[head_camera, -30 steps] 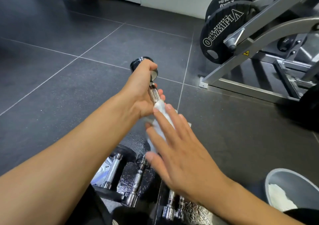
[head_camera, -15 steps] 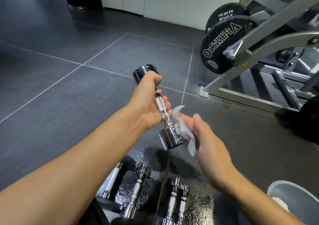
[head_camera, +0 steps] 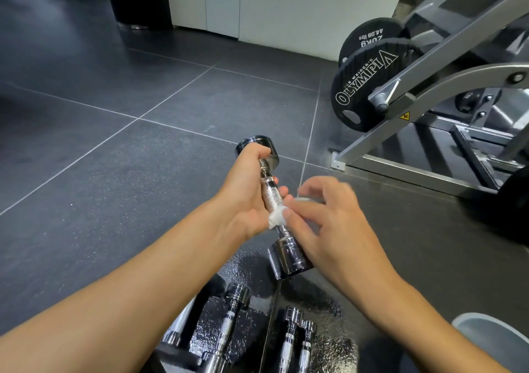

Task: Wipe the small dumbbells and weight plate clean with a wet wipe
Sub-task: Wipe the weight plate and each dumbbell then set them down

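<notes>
My left hand (head_camera: pixel 243 192) grips the upper part of a small chrome dumbbell (head_camera: pixel 289 258) and holds it above the floor, tilted with one head far and one near. My right hand (head_camera: pixel 323 224) pinches a white wet wipe (head_camera: pixel 276 218) against the lower end of the knurled handle. Several more chrome dumbbells (head_camera: pixel 229 324) lie side by side on the dark, wet-looking floor below my arms. Two black weight plates (head_camera: pixel 363 86) marked OLYMPIA hang on a machine at the right.
A grey steel machine frame (head_camera: pixel 400 169) stands at the right, its foot on the tiles. A grey bin (head_camera: pixel 492 341) sits at the bottom right corner. White cabinets (head_camera: pixel 257 6) line the back wall. Dark floor tiles (head_camera: pixel 114 143) stretch to the left.
My right hand has gone from around the lower head up to the lower handle with the wipe. The dumbbell stays in my left hand, a little lower in view.
</notes>
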Tool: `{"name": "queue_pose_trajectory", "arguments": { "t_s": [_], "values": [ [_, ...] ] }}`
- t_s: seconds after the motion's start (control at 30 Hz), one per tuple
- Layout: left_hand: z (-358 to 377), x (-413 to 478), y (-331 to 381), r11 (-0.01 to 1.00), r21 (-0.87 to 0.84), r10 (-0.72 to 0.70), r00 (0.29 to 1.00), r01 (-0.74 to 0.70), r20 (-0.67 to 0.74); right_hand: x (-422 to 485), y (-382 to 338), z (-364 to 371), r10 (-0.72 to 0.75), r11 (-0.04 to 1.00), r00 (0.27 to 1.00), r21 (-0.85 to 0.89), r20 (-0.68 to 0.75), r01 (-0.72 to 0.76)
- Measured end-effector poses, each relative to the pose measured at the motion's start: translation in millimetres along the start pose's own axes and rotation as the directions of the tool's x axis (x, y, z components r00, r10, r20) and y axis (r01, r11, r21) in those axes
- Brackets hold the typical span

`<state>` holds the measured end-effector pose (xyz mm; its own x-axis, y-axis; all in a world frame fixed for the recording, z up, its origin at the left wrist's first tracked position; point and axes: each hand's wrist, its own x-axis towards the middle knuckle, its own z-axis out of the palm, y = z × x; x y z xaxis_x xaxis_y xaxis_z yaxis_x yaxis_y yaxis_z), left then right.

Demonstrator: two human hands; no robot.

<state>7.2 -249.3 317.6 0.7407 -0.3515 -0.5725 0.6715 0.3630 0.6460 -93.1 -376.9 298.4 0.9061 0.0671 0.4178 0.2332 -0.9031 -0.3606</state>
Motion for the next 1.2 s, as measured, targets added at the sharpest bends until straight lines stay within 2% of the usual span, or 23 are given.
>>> {"name": "queue_pose_trajectory", "arguments": {
  "t_s": [0.07, 0.13, 0.2, 0.27, 0.37, 0.43, 0.53, 0.57, 0.63, 0.7, 0.77, 0.83, 0.9, 0.97, 1.03, 1.1, 1.17, 1.2],
  "values": [
    [-1.9, 1.4, -0.9, 1.000, 0.022, -0.020, 1.000, 0.020, 0.000, 10.6, 5.3, -2.1, -0.050, 0.998, 0.998, -0.029, -0.030, 0.049],
    [-2.0, -0.3, -2.5, 0.998, 0.012, -0.061, 0.997, 0.061, 0.039, 19.1, 8.4, -4.5, -0.017, 0.994, 1.000, 0.109, 0.020, 0.014],
    [-0.5, -4.5, -4.8, 0.993, 0.006, -0.118, 0.985, 0.118, 0.123, 25.7, 8.9, -3.2, 0.030, 0.973, 1.000, 0.227, 0.011, -0.031],
    [1.5, -7.7, -7.4, 0.990, 0.046, -0.140, 0.975, 0.134, 0.173, 34.6, 9.4, 1.8, 0.043, 0.982, 0.996, 0.186, -0.077, -0.028],
    [3.2, -8.0, -11.8, 0.982, 0.158, -0.136, 0.974, 0.108, 0.183, 46.6, 13.4, 10.9, 0.013, 1.000, 0.978, 0.003, -0.206, -0.013],
    [3.4, -7.0, -12.2, 0.978, 0.180, -0.141, 0.974, 0.110, 0.175, 47.8, 18.3, 10.0, 0.057, 0.998, 0.970, 0.020, -0.237, -0.053],
    [2.3, -6.6, -11.4, 0.977, 0.195, -0.125, 0.977, 0.090, 0.175, 38.0, 14.5, 2.5, 0.133, 0.950, 0.988, 0.294, -0.072, -0.106],
    [1.7, -6.2, -11.2, 0.976, 0.202, -0.118, 0.977, 0.081, 0.177, 34.0, 13.7, 0.5, 0.083, 0.954, 0.996, 0.290, -0.023, -0.073],
    [0.5, -4.8, -10.7, 0.978, 0.197, -0.107, 0.980, 0.073, 0.168, 27.5, 14.4, -5.9, -0.083, 0.983, 0.995, 0.168, 0.059, 0.072],
    [-1.0, -1.3, -10.3, 0.979, 0.194, -0.088, 0.989, 0.063, 0.118, 23.6, 15.7, -15.5, -0.227, 0.970, 0.953, 0.136, 0.200, 0.202],
    [-1.5, 2.2, -9.9, 0.981, 0.191, -0.053, 0.997, 0.042, 0.054, 21.4, 17.9, -24.7, -0.290, 0.954, 0.890, 0.172, 0.350, 0.244],
    [-1.7, 2.9, -9.5, 0.983, 0.181, -0.034, 0.999, 0.028, 0.033, 19.4, 19.9, -25.9, -0.318, 0.946, 0.862, 0.192, 0.394, 0.261],
    [-2.7, 2.2, -8.7, 0.984, 0.168, -0.062, 0.997, 0.053, 0.047, 18.1, 21.0, -20.3, -0.255, 0.959, 0.927, 0.194, 0.275, 0.206],
    [-2.2, 1.0, -7.3, 0.980, 0.170, -0.115, 0.990, 0.099, 0.088, 18.6, 20.6, -15.9, -0.040, 0.975, 0.998, 0.219, 0.042, 0.030],
    [-2.0, 0.6, -7.7, 0.978, 0.181, -0.122, 0.987, 0.102, 0.101, 21.4, 18.1, -15.5, 0.184, 0.942, 0.975, 0.304, -0.127, -0.138],
    [-2.7, 0.1, -8.6, 0.977, 0.191, -0.112, 0.991, 0.096, 0.076, 26.6, 18.4, -20.7, 0.341, 0.867, 0.915, 0.448, -0.214, -0.219],
    [-3.4, -1.1, -9.4, 0.974, 0.195, -0.130, 0.989, 0.113, 0.076, 31.2, 16.4, -26.0, 0.396, 0.818, 0.877, 0.539, -0.273, -0.202],
    [-3.6, -1.3, -9.8, 0.973, 0.192, -0.142, 0.987, 0.126, 0.073, 32.1, 14.5, -26.2, 0.361, 0.832, 0.888, 0.529, -0.283, -0.169]
  ]
}}
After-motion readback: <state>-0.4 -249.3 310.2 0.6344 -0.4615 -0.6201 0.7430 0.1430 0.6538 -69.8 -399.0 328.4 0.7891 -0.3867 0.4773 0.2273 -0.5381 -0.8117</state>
